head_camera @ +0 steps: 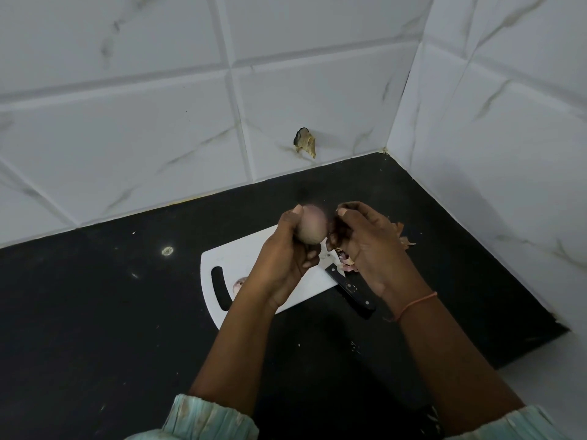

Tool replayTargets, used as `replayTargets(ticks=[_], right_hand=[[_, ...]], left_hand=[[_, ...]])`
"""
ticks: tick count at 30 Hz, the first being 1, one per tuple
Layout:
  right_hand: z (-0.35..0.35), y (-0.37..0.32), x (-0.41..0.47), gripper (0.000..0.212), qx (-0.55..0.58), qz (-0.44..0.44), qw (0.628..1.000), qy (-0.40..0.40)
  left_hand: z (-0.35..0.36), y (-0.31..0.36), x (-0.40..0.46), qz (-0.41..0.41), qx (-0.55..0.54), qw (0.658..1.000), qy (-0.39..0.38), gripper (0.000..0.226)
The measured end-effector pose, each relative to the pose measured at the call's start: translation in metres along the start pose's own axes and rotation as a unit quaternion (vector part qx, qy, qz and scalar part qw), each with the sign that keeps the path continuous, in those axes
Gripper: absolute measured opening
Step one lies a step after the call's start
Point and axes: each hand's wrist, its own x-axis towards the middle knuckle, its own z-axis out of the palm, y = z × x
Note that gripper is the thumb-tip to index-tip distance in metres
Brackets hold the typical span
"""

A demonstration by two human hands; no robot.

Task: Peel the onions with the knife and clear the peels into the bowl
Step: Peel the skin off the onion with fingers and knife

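Observation:
My left hand (287, 249) grips a pale pinkish onion (313, 227) above the white cutting board (241, 258). My right hand (365, 242) is right beside the onion with curled fingers, its thumb and fingertips at the onion's right side; a dark bit of peel seems pinched there, blurred. The knife (349, 289) lies on the board's right edge, black handle pointing toward me, its blade hidden under my right hand. Loose peels (344, 260) lie on the board under my right hand. No bowl is in view.
More peels (405, 238) lie on the black counter (111, 312) right of my right hand. Another onion (239, 284) peeks out by the board's handle slot, behind my left wrist. White tiled walls meet in the corner at the back right; a scrap (306, 141) sticks to the wall.

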Motion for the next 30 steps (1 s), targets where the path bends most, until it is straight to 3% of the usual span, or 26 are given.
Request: replayTargets(ticks=[3,6,9,12,14,21,25,27,30], right_hand=[[0.0,0.006,-0.002,0.016,0.033,-0.003,0.999,0.033],[-0.001,0.01,-0.007,0.012,-0.109,-0.088,0.99,0.026],[-0.003,0.018,-0.007,0.02,-0.277,-0.185,0.942,0.039],[-0.007,0.022,-0.003,0.006,-0.296,-0.225,0.926,0.066],[-0.01,0.022,0.0,0.008,-0.307,-0.235,0.919,0.076],[-0.021,0.028,0.008,0.003,-0.288,-0.199,0.931,0.1],[-0.033,0.033,0.015,0.002,-0.238,-0.131,0.951,0.146],[-0.047,0.039,0.024,0.006,-0.273,-0.11,0.938,0.181],[-0.068,0.049,0.035,0.013,-0.385,-0.092,0.89,0.226]], left_hand=[[0.0,-0.001,0.002,-0.003,0.003,1.0,0.009,0.045],[-0.002,-0.002,0.003,0.015,0.045,0.999,0.024,0.044],[-0.002,-0.003,0.002,0.026,0.057,0.998,0.024,0.04],[0.001,-0.005,0.003,0.02,0.056,0.998,0.033,0.043],[0.004,-0.007,0.004,0.016,0.057,0.998,0.038,0.044],[0.01,-0.012,0.009,-0.017,0.044,0.997,0.054,0.034],[0.012,-0.014,0.01,-0.053,-0.024,0.997,0.044,0.035],[0.011,-0.016,0.011,-0.047,-0.022,0.998,0.039,0.031],[0.01,-0.017,0.013,-0.044,-0.029,0.998,0.036,0.029]])
